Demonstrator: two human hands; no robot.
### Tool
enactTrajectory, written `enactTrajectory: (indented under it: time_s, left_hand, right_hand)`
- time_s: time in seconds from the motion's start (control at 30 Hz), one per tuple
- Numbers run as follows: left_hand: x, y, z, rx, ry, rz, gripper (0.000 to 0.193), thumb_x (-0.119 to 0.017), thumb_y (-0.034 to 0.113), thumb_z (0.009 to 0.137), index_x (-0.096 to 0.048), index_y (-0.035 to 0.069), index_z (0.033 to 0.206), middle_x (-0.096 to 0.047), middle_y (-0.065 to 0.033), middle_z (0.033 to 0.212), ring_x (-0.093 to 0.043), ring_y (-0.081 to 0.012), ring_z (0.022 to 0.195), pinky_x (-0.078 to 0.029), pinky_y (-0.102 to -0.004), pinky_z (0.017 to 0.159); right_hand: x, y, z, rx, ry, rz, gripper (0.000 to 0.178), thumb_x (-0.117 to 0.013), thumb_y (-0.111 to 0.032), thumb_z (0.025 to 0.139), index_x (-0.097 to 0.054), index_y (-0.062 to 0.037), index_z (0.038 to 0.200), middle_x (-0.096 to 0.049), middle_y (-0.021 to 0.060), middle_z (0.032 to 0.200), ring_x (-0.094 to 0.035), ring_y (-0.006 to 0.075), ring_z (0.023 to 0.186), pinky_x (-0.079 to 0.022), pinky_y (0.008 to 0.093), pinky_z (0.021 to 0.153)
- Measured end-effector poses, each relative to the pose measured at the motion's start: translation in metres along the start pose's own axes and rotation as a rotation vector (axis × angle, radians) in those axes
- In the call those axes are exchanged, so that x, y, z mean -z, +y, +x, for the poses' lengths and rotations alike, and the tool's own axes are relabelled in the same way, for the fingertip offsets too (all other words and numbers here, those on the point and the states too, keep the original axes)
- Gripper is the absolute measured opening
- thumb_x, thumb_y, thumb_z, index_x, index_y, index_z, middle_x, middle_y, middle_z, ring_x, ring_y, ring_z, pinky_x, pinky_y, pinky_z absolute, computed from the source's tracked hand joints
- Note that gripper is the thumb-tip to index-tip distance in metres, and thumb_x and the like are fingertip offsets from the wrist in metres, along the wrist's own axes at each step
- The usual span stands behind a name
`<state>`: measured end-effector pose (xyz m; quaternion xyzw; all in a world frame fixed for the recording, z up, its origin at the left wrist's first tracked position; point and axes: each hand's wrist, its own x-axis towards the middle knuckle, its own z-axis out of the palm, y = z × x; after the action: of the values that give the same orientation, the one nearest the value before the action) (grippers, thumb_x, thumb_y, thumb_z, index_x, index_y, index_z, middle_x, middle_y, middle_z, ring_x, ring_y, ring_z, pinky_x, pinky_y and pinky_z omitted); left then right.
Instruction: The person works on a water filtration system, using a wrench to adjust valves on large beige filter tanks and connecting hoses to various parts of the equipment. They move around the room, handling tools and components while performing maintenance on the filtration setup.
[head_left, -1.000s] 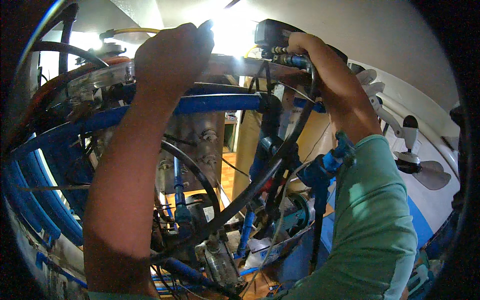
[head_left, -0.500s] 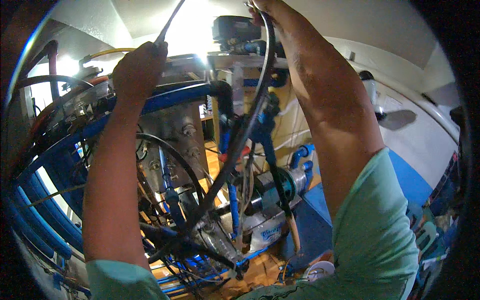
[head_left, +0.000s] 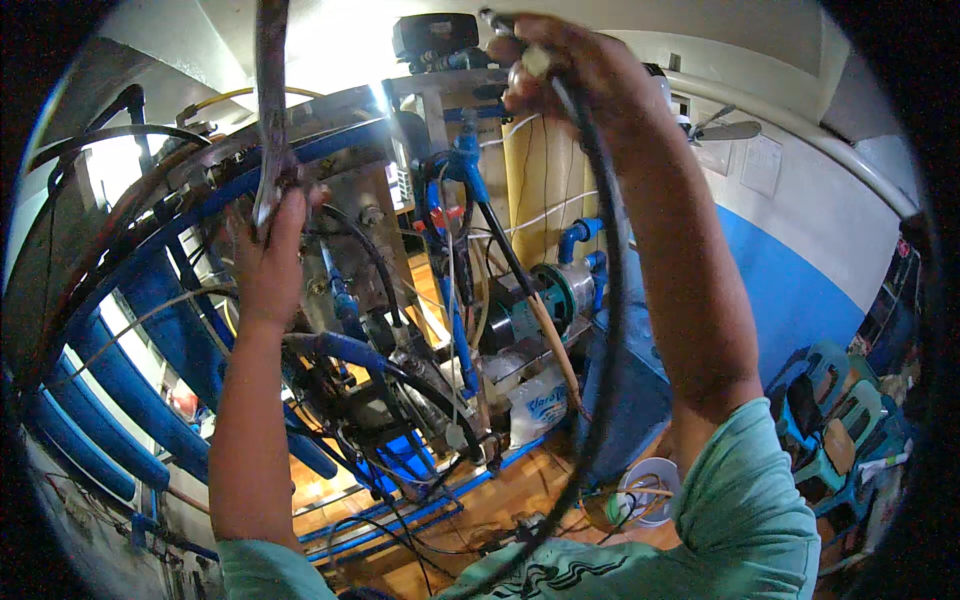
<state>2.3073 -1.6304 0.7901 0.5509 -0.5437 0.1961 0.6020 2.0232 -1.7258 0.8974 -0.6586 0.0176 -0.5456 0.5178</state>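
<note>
My left hand (head_left: 272, 225) is closed on the lower end of a long, shiny metal bar (head_left: 270, 100) that rises past the top of the view; I cannot make out its kind. Raised at the upper right, my right hand (head_left: 575, 75) is wrapped round a black hose (head_left: 612, 260) near its end. A metal tip (head_left: 490, 17) sticks out beyond its fingers. From this hand the hose hangs in a long bend down in front of me. Behind the left hand are a steel panel (head_left: 372, 215) and a thick blue pipe (head_left: 330, 145).
A teal and silver motor pump (head_left: 550, 300) sits behind the hose, beside a yellow tank (head_left: 540, 175). Below are a white sack (head_left: 540, 405), a white bucket (head_left: 655, 490) and loose cables on the tiled floor. Stacked green chairs (head_left: 835, 400) stand at the right.
My left hand has come down with the metal bar, which now stands more upright. My right hand has moved slightly right and lower, and the hose has swung right. The view has shifted.
</note>
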Motion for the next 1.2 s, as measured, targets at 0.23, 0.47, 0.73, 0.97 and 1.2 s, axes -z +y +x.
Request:
enactTrajectory:
  time_s: [0.23, 0.47, 0.73, 0.97, 1.2]
  left_hand:
    - [0.017, 0.038, -0.123, 0.179, -0.402, -0.636, 0.051, -0.034, 0.043, 0.098, -0.065, 0.003, 0.101, -0.063, -0.0143, 0.114, -0.06, -0.0261, 0.105, -0.041, -0.0396, 0.099]
    - [-0.003, 0.102, -0.232, 0.539, -0.745, -1.123, 0.059, -0.052, 0.052, 0.089, -0.054, 0.001, 0.119, -0.056, -0.0158, 0.123, -0.058, -0.0323, 0.109, -0.044, -0.0434, 0.093]
    - [-0.008, 0.136, -0.306, 1.019, -0.717, -1.32, 0.049, -0.049, 0.042, 0.092, -0.049, 0.0, 0.118, -0.061, -0.0158, 0.111, -0.063, -0.0372, 0.096, -0.054, -0.0444, 0.073]
    - [0.001, 0.191, -0.311, 1.143, -0.785, -0.69, 0.077, -0.052, 0.072, 0.077, -0.059, -0.002, 0.096, -0.062, -0.0262, 0.096, -0.061, -0.0192, 0.065, -0.047, -0.0251, 0.046]
    - [0.006, 0.161, -0.284, 0.933, -0.925, -0.738, 0.069, -0.062, 0.048, 0.085, -0.051, -0.011, 0.118, -0.063, -0.0095, 0.075, -0.063, -0.0203, 0.074, -0.043, -0.0521, 0.098]
  right_hand:
    - [0.011, 0.046, -0.08, -0.143, -0.099, 0.025, 0.061, -0.062, -0.02, 0.084, -0.037, -0.0004, 0.136, -0.06, 0.0107, 0.087, -0.06, 0.0209, 0.07, -0.051, 0.0327, 0.064]
    - [0.013, 0.102, -0.176, -0.235, -0.088, 0.211, 0.056, -0.067, -0.019, 0.086, -0.039, -0.0045, 0.132, -0.059, 0.0037, 0.081, -0.056, 0.0132, 0.077, -0.044, 0.0271, 0.072]
    - [0.1, 0.132, -0.255, -0.318, 0.104, 0.31, 0.053, -0.066, -0.016, 0.087, -0.038, -0.0078, 0.131, -0.065, 0.0101, 0.092, -0.062, 0.0187, 0.085, -0.048, 0.0301, 0.077]
    - [0.156, 0.106, -0.308, -0.443, 0.091, 0.421, 0.036, -0.063, -0.016, 0.089, -0.046, -0.0083, 0.12, -0.068, 0.0115, 0.093, -0.064, 0.0167, 0.075, -0.052, 0.0286, 0.068]
    - [0.251, 0.109, -0.331, -0.405, 0.304, 0.402, 0.029, -0.057, -0.024, 0.093, -0.052, -0.0065, 0.115, -0.061, 0.0063, 0.095, -0.059, 0.0192, 0.085, -0.049, 0.0358, 0.072]
